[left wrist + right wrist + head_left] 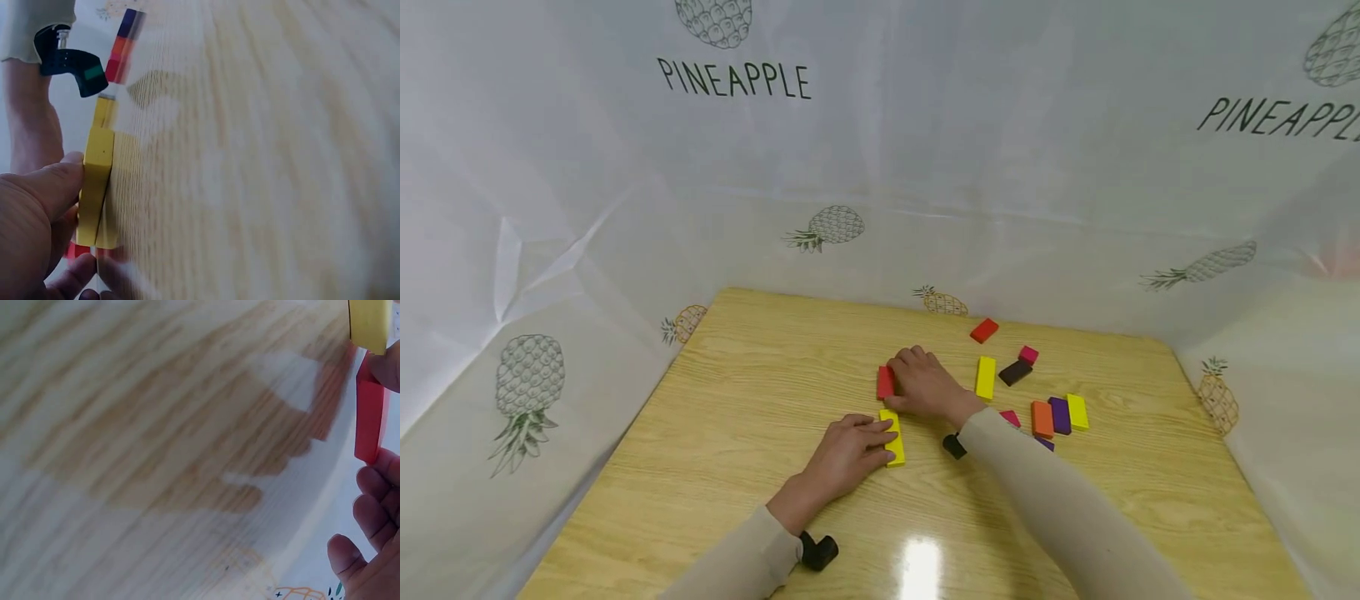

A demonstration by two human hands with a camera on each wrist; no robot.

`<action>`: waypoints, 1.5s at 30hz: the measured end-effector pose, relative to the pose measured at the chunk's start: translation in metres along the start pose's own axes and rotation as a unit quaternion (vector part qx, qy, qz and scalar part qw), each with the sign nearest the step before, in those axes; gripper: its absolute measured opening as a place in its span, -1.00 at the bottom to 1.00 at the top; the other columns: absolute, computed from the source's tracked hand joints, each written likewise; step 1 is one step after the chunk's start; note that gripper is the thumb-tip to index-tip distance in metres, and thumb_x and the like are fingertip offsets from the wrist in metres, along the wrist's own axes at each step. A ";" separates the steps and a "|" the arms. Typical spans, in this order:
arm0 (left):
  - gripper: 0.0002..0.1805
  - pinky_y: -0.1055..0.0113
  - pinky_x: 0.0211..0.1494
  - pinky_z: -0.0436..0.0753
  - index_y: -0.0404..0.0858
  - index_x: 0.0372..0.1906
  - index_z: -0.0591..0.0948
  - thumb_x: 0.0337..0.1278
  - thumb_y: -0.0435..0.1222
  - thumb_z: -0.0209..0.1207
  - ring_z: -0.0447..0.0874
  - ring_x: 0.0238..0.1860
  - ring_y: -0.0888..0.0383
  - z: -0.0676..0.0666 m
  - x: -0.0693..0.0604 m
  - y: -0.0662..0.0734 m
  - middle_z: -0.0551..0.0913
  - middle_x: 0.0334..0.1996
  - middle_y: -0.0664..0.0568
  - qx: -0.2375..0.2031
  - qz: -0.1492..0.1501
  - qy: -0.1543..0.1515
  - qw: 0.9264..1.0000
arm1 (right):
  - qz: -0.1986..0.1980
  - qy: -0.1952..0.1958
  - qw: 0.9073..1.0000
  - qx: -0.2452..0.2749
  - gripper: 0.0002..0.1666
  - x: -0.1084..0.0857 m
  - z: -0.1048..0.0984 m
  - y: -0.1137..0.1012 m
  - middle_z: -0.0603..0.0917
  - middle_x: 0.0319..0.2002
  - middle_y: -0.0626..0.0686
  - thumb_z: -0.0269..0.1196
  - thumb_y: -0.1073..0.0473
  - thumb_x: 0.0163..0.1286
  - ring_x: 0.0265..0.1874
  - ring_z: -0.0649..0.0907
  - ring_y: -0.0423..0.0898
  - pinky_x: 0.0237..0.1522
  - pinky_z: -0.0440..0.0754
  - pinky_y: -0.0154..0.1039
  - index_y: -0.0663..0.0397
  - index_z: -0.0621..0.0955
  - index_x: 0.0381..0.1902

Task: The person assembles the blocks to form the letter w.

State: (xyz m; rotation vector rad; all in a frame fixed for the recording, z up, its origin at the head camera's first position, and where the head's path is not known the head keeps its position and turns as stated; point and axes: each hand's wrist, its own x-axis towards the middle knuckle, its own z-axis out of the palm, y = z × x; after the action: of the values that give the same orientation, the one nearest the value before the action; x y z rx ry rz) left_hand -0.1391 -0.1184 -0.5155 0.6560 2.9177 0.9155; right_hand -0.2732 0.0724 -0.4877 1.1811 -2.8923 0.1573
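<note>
My right hand [922, 385] pinches a red block [886, 382] by its two ends. In the right wrist view the thumb is at one end of the red block [370, 419] and a fingertip at the other. My left hand [847, 452] lies beside a yellow block [894, 448], its fingers fairly straight and their tips on that block. In the left wrist view the thumb touches the side of the yellow block [97, 181], which lies flat on the table. The yellow and red blocks stand nearly end to end; whether they touch I cannot tell.
Right of my hands lie more blocks: a yellow one [986, 378], a dark one [1016, 372], a pink one [1028, 356], a red one [984, 331], an orange one [1042, 419] and a purple one [1060, 415]. A pineapple-print sheet [880, 150] hangs behind the wooden table [760, 367].
</note>
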 end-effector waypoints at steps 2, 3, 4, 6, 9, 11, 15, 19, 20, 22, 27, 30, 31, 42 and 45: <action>-0.56 -0.18 0.46 0.42 -0.06 0.34 0.70 0.51 -0.03 0.23 0.46 0.47 -0.06 0.000 0.000 0.002 0.62 0.40 0.15 -0.006 -0.001 -0.001 1.000 | -0.003 -0.002 1.000 -0.004 -0.29 0.000 0.002 0.000 0.59 0.22 0.14 0.32 -0.22 0.46 0.16 0.52 0.11 0.26 0.55 0.10 0.16 0.57 0.32; -0.56 -0.18 0.46 0.42 -0.06 0.34 0.70 0.51 -0.03 0.23 0.46 0.47 -0.07 0.001 0.000 0.002 0.62 0.39 0.14 -0.007 0.000 -0.002 1.000 | -0.003 -0.006 1.000 -0.007 -0.29 0.000 0.002 0.001 0.59 0.23 0.14 0.31 -0.23 0.47 0.16 0.52 0.11 0.27 0.55 0.10 0.15 0.57 0.33; -0.56 -0.18 0.46 0.42 -0.06 0.34 0.70 0.51 -0.04 0.23 0.46 0.48 -0.06 0.001 0.000 0.003 0.62 0.40 0.14 -0.007 -0.002 -0.003 1.000 | -0.003 -0.009 1.000 -0.007 -0.29 0.000 0.002 0.001 0.59 0.23 0.14 0.30 -0.23 0.47 0.17 0.52 0.11 0.27 0.55 0.10 0.15 0.57 0.34; -0.56 -0.17 0.47 0.42 -0.05 0.35 0.69 0.51 -0.04 0.23 0.46 0.48 -0.06 0.001 0.000 0.003 0.61 0.40 0.15 -0.006 -0.004 -0.004 1.000 | -0.002 -0.017 1.000 -0.004 -0.29 -0.001 0.002 0.000 0.58 0.24 0.14 0.29 -0.23 0.49 0.19 0.52 0.11 0.29 0.55 0.09 0.14 0.57 0.36; -0.56 -0.17 0.47 0.41 -0.05 0.35 0.69 0.51 -0.04 0.23 0.46 0.48 -0.06 0.002 -0.001 0.004 0.61 0.40 0.15 -0.003 -0.004 -0.004 1.000 | 0.002 -0.031 1.000 0.004 -0.27 -0.001 0.000 0.000 0.57 0.27 0.14 0.26 -0.24 0.50 0.21 0.50 0.11 0.31 0.53 0.09 0.12 0.55 0.40; -0.56 -0.18 0.47 0.41 -0.05 0.35 0.69 0.51 -0.04 0.24 0.45 0.48 -0.06 0.003 -0.001 0.003 0.61 0.40 0.15 -0.003 -0.004 -0.005 1.000 | 0.007 -0.037 0.999 0.010 -0.27 -0.002 0.000 0.000 0.56 0.28 0.14 0.23 -0.24 0.52 0.22 0.50 0.11 0.33 0.51 0.09 0.11 0.55 0.42; -0.57 -0.18 0.46 0.42 -0.03 0.34 0.70 0.50 -0.04 0.24 0.46 0.48 -0.06 0.004 0.000 0.002 0.61 0.40 0.16 0.000 -0.003 -0.006 1.000 | 0.014 -0.034 0.999 0.021 -0.33 -0.004 -0.001 0.000 0.57 0.29 0.13 0.16 -0.21 0.59 0.21 0.50 0.10 0.33 0.50 0.08 0.10 0.56 0.41; -0.57 -0.18 0.46 0.43 -0.03 0.34 0.70 0.50 -0.04 0.25 0.46 0.48 -0.05 0.004 0.001 0.001 0.61 0.40 0.17 0.004 -0.004 -0.004 1.000 | 0.017 -0.030 0.999 0.024 -0.39 -0.007 -0.002 0.001 0.58 0.28 0.12 0.15 -0.17 0.63 0.19 0.49 0.08 0.34 0.50 0.06 0.10 0.58 0.41; -0.57 -0.19 0.46 0.42 -0.03 0.33 0.70 0.49 -0.04 0.25 0.46 0.48 -0.05 0.004 0.001 0.001 0.61 0.40 0.17 0.004 -0.004 -0.004 1.000 | 0.016 -0.029 0.999 0.027 -0.40 -0.007 -0.002 0.001 0.58 0.28 0.12 0.17 -0.15 0.63 0.18 0.50 0.08 0.33 0.51 0.06 0.11 0.58 0.40; -0.57 -0.20 0.46 0.42 -0.04 0.33 0.71 0.49 -0.05 0.26 0.46 0.48 -0.06 0.003 0.002 0.000 0.61 0.40 0.16 0.003 -0.004 -0.002 1.000 | 0.012 -0.033 0.999 0.031 -0.39 -0.009 -0.003 0.001 0.58 0.27 0.11 0.19 -0.15 0.62 0.18 0.49 0.08 0.33 0.51 0.05 0.11 0.59 0.40; -0.58 -0.21 0.47 0.42 -0.05 0.32 0.71 0.49 -0.05 0.26 0.46 0.48 -0.08 0.001 0.001 0.001 0.61 0.40 0.14 0.000 -0.002 0.001 1.000 | -0.004 -0.040 0.999 0.036 -0.38 -0.012 -0.005 0.000 0.58 0.28 0.09 0.19 -0.16 0.62 0.17 0.50 0.06 0.31 0.52 0.04 0.08 0.58 0.42; -0.58 -0.21 0.46 0.42 -0.05 0.32 0.71 0.49 -0.05 0.25 0.46 0.48 -0.08 0.000 0.001 0.001 0.61 0.40 0.13 0.002 -0.002 0.001 1.000 | -0.013 -0.043 0.998 0.034 -0.40 -0.013 -0.005 0.000 0.58 0.26 0.08 0.17 -0.15 0.63 0.15 0.49 0.05 0.28 0.52 0.03 0.07 0.58 0.42; -0.57 -0.21 0.46 0.42 -0.05 0.33 0.71 0.50 -0.05 0.24 0.46 0.48 -0.08 0.000 0.001 0.001 0.61 0.40 0.13 0.003 -0.003 0.001 1.000 | -0.015 -0.042 0.998 0.034 -0.40 -0.013 -0.005 0.000 0.59 0.25 0.08 0.17 -0.15 0.63 0.14 0.49 0.05 0.27 0.52 0.03 0.07 0.58 0.41; -0.56 -0.22 0.44 0.44 -0.04 0.34 0.70 0.50 -0.03 0.24 0.45 0.48 -0.08 0.001 0.001 0.000 0.61 0.41 0.14 0.006 -0.001 0.001 1.000 | -0.027 -0.047 0.998 0.039 -0.45 -0.015 -0.007 -0.001 0.58 0.26 0.08 0.13 -0.09 0.65 0.14 0.49 0.06 0.25 0.53 0.05 0.06 0.58 0.42; -0.57 -0.24 0.42 0.44 -0.04 0.34 0.70 0.50 -0.04 0.24 0.47 0.47 -0.10 0.001 0.001 0.000 0.61 0.41 0.10 0.005 0.003 0.005 1.000 | -0.029 -0.043 0.998 0.041 -0.44 -0.016 -0.008 -0.002 0.58 0.26 0.10 0.14 -0.09 0.65 0.14 0.49 0.07 0.25 0.53 0.06 0.07 0.57 0.43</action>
State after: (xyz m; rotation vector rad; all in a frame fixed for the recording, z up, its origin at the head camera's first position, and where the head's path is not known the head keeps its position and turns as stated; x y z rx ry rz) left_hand -0.1394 -0.1174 -0.5165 0.6641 2.9324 0.9084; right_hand -0.2605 0.0832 -0.4804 1.3151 -2.9482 0.2322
